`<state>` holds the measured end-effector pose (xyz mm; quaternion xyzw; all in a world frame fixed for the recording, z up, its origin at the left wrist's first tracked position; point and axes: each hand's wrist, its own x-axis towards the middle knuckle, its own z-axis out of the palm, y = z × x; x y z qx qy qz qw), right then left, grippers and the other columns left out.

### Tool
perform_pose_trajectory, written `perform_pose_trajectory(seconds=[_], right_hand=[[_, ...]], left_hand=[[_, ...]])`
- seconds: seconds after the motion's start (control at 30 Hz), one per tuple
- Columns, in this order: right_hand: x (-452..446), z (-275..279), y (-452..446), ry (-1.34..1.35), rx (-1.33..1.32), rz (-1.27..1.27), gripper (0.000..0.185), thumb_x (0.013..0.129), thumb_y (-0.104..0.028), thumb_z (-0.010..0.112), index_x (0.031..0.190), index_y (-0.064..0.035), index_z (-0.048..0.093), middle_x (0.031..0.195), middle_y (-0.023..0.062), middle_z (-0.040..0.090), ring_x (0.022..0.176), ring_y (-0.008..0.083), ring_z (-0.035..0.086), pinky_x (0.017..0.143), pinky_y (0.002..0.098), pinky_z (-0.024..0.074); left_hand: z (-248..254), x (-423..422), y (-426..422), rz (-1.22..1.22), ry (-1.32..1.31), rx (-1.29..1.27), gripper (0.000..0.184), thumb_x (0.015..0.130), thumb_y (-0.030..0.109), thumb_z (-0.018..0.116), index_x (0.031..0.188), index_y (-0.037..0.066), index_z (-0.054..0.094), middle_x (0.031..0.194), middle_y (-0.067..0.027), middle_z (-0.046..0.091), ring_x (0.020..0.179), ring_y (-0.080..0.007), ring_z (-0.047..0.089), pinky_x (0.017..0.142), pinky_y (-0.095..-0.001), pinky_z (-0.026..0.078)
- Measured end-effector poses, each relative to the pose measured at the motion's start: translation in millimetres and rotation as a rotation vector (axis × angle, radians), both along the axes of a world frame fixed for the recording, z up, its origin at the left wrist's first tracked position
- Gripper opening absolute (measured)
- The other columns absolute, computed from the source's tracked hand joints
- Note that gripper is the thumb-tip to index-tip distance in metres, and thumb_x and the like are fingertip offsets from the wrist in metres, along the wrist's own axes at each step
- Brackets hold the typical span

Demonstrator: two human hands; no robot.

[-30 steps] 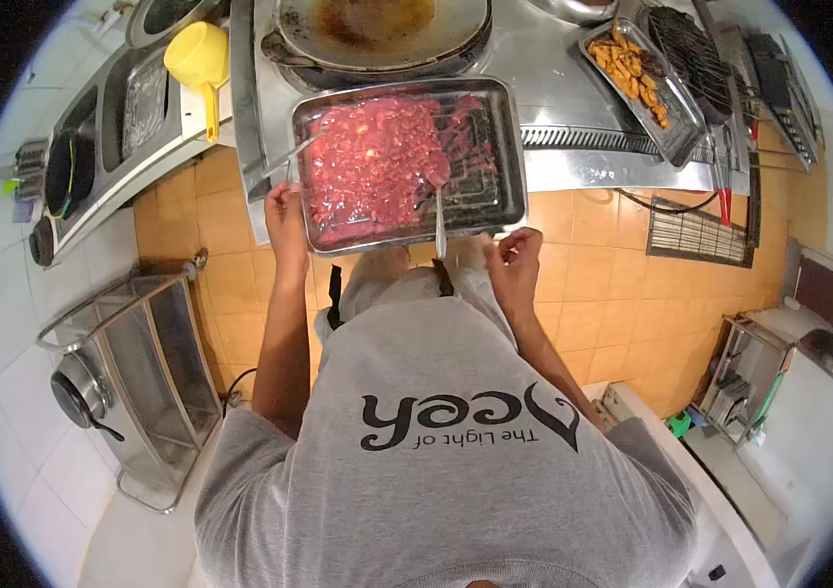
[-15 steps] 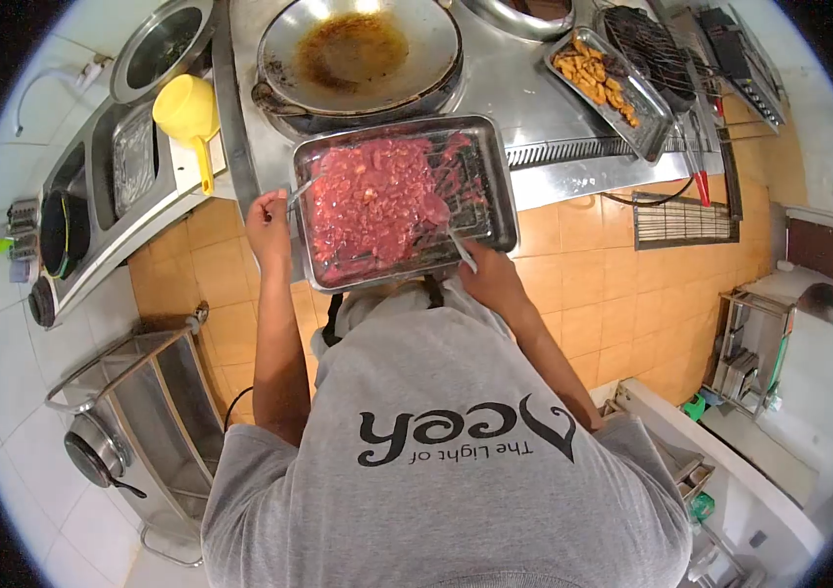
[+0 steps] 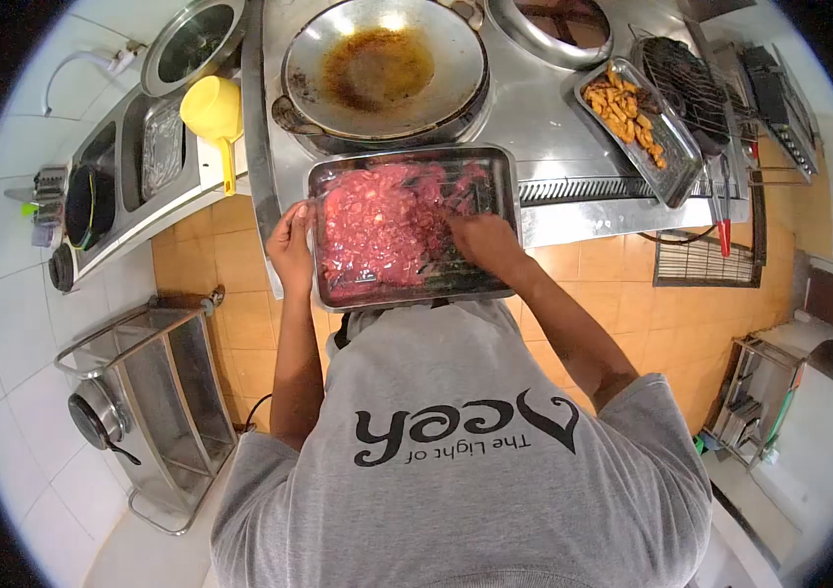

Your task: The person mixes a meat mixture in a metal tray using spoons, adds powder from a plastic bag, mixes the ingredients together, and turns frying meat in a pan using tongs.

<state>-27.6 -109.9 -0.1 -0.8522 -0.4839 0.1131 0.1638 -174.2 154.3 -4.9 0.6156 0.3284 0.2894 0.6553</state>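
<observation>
A rectangular metal tray [image 3: 512,196] holds raw, wet red minced meat [image 3: 372,230], heaped on its left and middle with a thin smear on the right. My left hand [image 3: 291,245] is closed at the tray's left rim, pinching a thin metal utensil handle that runs towards the meat; its head is not visible. My right hand [image 3: 488,243] is over the tray's right half, closed on a spoon that is now mostly hidden beneath it.
Behind the tray, a wok [image 3: 456,73] with brown oil sits on the steel stove. A tray of fried pieces [image 3: 622,113] lies to the right, beside a wire rack [image 3: 686,83]. A yellow dipper [image 3: 211,108] stands by the sink at left.
My right hand has moved forward over the tray, and the spoon has shifted from the meat's right edge. The whole view has shifted, so the surroundings sit lower and further right.
</observation>
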Motion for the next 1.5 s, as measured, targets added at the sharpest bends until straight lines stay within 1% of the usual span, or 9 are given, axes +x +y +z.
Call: perform_pose_trajectory(seconds=[0.13, 0.23, 0.37, 0.53, 0.63, 0.97, 1.1, 1.33, 1.5], right_hand=[[-9, 14, -10, 0.135, -0.116, 0.257, 0.034, 0.081, -0.018, 0.05, 0.116, -0.0175, 0.052, 0.062, 0.0149, 0.059, 0.063, 0.0317, 0.062, 0.059, 0.0459, 0.0507], [-3, 33, -26, 0.183, -0.018, 0.213, 0.04, 0.077, -0.013, 0.054, 0.117, -0.0142, 0.053, 0.079, 0.0153, 0.064, 0.062, 0.0326, 0.061, 0.057, 0.0425, 0.0498], [29, 32, -56, -0.083, -0.05, -0.04, 0.031, 0.084, -0.021, 0.048, 0.113, -0.0121, 0.052, 0.062, 0.0142, 0.06, 0.052, 0.0323, 0.06, 0.045, 0.0422, 0.049], [41, 17, -60, -0.108, -0.137, -0.225, 0.033, 0.084, -0.022, 0.048, 0.114, -0.0107, 0.05, 0.061, 0.014, 0.06, 0.055, 0.0317, 0.061, 0.045, 0.043, 0.0488], [-4, 23, -67, 0.023, -0.273, -0.059, 0.034, 0.081, -0.018, 0.05, 0.114, -0.011, 0.051, 0.065, 0.0158, 0.06, 0.058, 0.0328, 0.061, 0.049, 0.0447, 0.0497], [-64, 38, -91, 0.053, -0.181, -0.29, 0.039, 0.079, -0.011, 0.048, 0.118, -0.0081, 0.049, 0.058, 0.0199, 0.056, 0.054, 0.0346, 0.058, 0.049, 0.046, 0.0463], [-114, 50, -64, 0.268, -0.079, -0.112, 0.042, 0.077, -0.011, 0.051, 0.118, -0.0123, 0.05, 0.063, 0.0213, 0.057, 0.057, 0.0372, 0.058, 0.054, 0.0466, 0.0474], [-125, 57, -59, 0.134, -0.143, -0.401, 0.034, 0.077, -0.011, 0.05, 0.109, 0.0013, 0.051, 0.061, 0.0212, 0.058, 0.056, 0.0365, 0.059, 0.051, 0.0472, 0.0478], [-154, 64, -30, 0.31, -0.065, -0.336, 0.046, 0.077, -0.011, 0.048, 0.123, -0.0073, 0.048, 0.06, 0.0246, 0.055, 0.059, 0.0409, 0.057, 0.057, 0.0508, 0.0453]], left_hand=[[13, 8, -3, 0.008, 0.023, 0.044, 0.019, 0.089, 0.011, 0.055, 0.098, -0.004, 0.062, 0.091, -0.0069, 0.063, 0.086, -0.0101, 0.057, 0.078, -0.0217, 0.044], [23, 5, 3, -0.062, 0.147, 0.241, 0.02, 0.089, 0.011, 0.054, 0.099, -0.004, 0.062, 0.091, -0.0079, 0.063, 0.087, -0.0115, 0.058, 0.079, -0.0226, 0.045], [28, -2, 11, -0.029, 0.076, 0.252, 0.018, 0.089, 0.011, 0.055, 0.097, -0.004, 0.062, 0.092, -0.0087, 0.064, 0.087, -0.0122, 0.058, 0.08, -0.0235, 0.045], [31, -8, 12, -0.057, 0.128, 0.266, 0.019, 0.089, 0.011, 0.055, 0.098, -0.004, 0.062, 0.092, -0.008, 0.064, 0.087, -0.0116, 0.058, 0.08, -0.0241, 0.046], [22, -11, 20, -0.074, 0.098, 0.235, 0.02, 0.089, 0.012, 0.055, 0.099, -0.005, 0.061, 0.093, -0.008, 0.063, 0.086, -0.0116, 0.058, 0.08, -0.0239, 0.046], [10, -28, 21, -0.11, 0.172, 0.327, 0.023, 0.09, 0.016, 0.055, 0.102, -0.003, 0.062, 0.094, -0.0046, 0.063, 0.088, -0.0094, 0.056, 0.079, -0.0215, 0.043], [8, -35, 24, -0.152, 0.206, 0.306, 0.025, 0.09, 0.018, 0.055, 0.104, -0.001, 0.062, 0.097, -0.0058, 0.063, 0.088, -0.0097, 0.056, 0.078, -0.022, 0.043], [-11, -43, 20, -0.232, 0.214, 0.2, 0.034, 0.091, 0.028, 0.053, 0.113, 0.004, 0.059, 0.099, -0.0024, 0.061, 0.089, -0.0088, 0.054, 0.08, -0.0224, 0.042], [-16, -45, 12, -0.27, 0.229, 0.133, 0.032, 0.091, 0.022, 0.052, 0.112, -0.002, 0.058, 0.115, -0.0146, 0.057, 0.107, -0.0185, 0.052, 0.093, -0.0291, 0.038]])
